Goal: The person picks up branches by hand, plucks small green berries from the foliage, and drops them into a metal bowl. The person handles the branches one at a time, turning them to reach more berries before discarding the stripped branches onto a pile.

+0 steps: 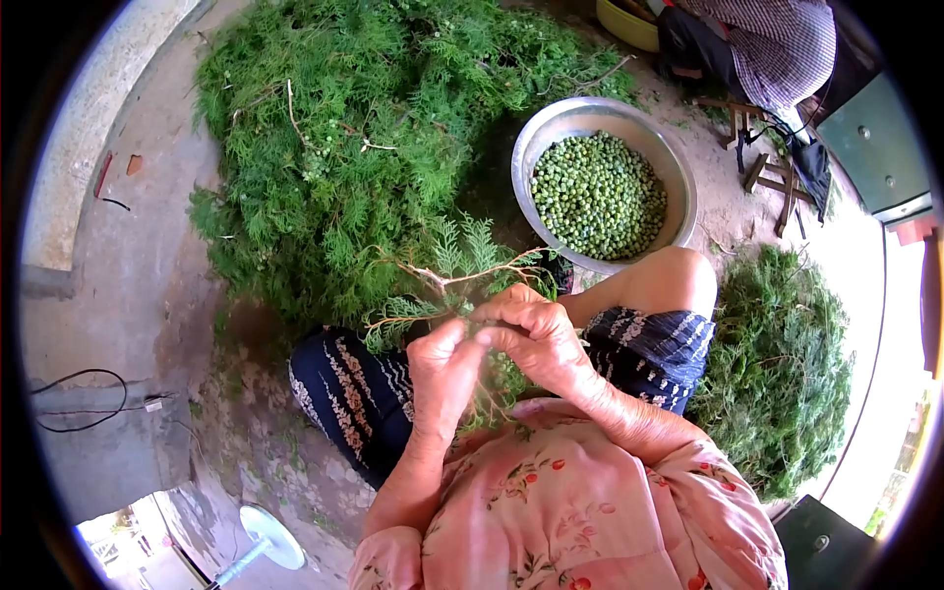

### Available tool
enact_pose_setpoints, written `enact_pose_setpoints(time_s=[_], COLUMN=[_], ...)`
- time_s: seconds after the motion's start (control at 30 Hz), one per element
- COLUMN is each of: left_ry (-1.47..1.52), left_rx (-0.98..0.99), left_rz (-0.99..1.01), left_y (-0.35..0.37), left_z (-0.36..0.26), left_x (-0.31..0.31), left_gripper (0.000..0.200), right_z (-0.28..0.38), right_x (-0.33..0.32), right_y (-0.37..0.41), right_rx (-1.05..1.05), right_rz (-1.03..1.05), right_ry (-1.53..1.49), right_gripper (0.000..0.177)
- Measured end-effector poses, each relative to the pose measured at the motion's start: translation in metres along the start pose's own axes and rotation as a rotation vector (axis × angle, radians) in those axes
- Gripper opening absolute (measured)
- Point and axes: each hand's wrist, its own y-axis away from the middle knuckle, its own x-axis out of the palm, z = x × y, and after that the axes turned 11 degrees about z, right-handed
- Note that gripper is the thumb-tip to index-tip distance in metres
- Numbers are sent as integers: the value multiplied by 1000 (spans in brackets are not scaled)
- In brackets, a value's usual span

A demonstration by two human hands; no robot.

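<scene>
Over my lap, an evergreen sprig (447,278) with flat, scaly leaves and brown twigs spreads out beyond my fingers. My left hand (440,369) is closed around its lower stem. My right hand (536,337) meets it with fingertips pinched together at the sprig; whatever lies between them is hidden. Past my right knee stands a wide metal basin (680,211), partly filled with small round green cones (598,195). A large heap of cut evergreen branches (344,147) rises just ahead of my hands.
A second pile of branches (777,364) lies to my right. At the upper right, a person in a checked garment (777,44) sits near a wooden stool (777,182) and a yellow tub (627,25). A black cable (123,393) loops at the left; a fan (270,539) stands lower left.
</scene>
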Motion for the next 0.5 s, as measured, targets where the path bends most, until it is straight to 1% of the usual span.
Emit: enact_pose_setpoints(time_s=[0.03,0.07,0.13,0.17,0.2,0.27,0.33,0.4,0.43,0.47,0.5], left_ry=[11,22,144,205,265,456,592,602,640,719,758], left_rx=[2,4,-80,-122,-131,-152,-126,-137,-122,-153,-133], left_rz=[10,22,24,24,35,-19,-28,-42,-52,-54,-66], left_y=[0,0,0,0,0,-2,-3,-4,-4,-3,-3], left_z=[-3,-6,-8,-9,-5,-7,-4,-6,0,0,-1], left_x=[-1,-1,-2,-2,-5,-6,-11,-17,-20,-24,-25], left_gripper=[17,14,6,2,8,6,4,7,8,2,4], right_z=[-1,1,14,23,17,17,17,-11,-17,-24,-50], right_x=[1,2,-1,-9,-12,-26,-53,-77,-92,-107,-122], right_y=[0,-1,-2,-7,-9,-11,-15,-18,-19,-20,-17], right_rx=[-51,120,464,635,552,474,533,408,409,409,359], right_rz=[-19,-26,-39,-92,-103,-186,-268,-324,-347,-368,-388], right_ry=[33,-172,-582,-900,-1002,-955,-964,-602,-510,-417,1], right_gripper=[13,12,12,10,10,12,13,22,30,38,43])
